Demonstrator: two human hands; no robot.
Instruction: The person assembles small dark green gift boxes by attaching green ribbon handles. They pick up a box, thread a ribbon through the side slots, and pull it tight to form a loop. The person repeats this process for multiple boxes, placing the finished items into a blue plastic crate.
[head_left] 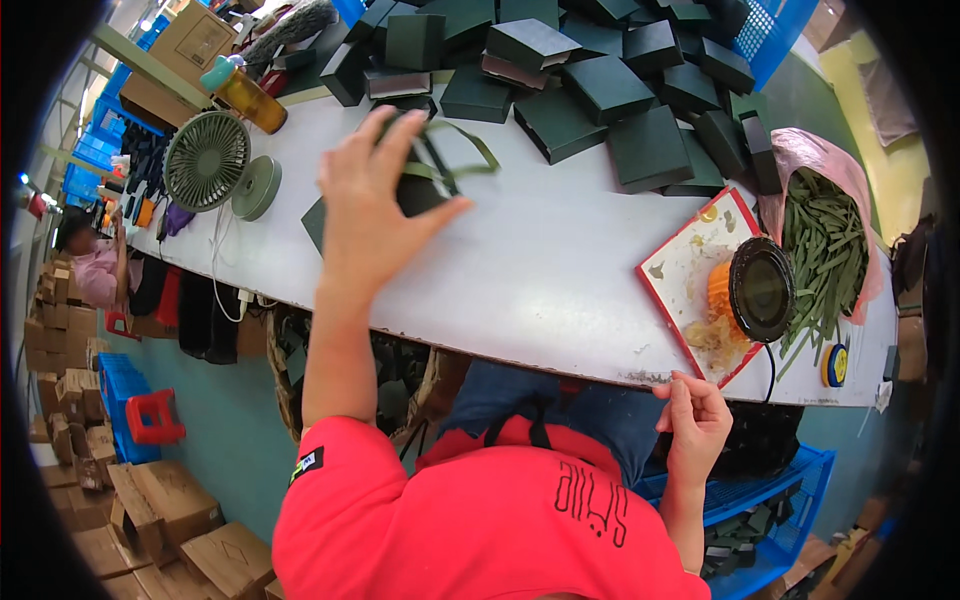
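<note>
My left hand reaches over the white table with its fingers stretched and the thumb apart. Beneath and beside it lies a dark green box piece, partly hidden by the hand. A green ribbon loop sticks out past the fingertips; whether the hand touches it, I cannot tell. My right hand is at the table's front edge, thumb and fingers pinched together; anything between them is too small to make out. Near it stands an orange pot with a black round top, on a red-edged, stained board.
Many dark green boxes are heaped at the back. A pink bag of green ribbon strips and a tape measure lie right. A green fan and amber bottle stand left. Another person sits far left.
</note>
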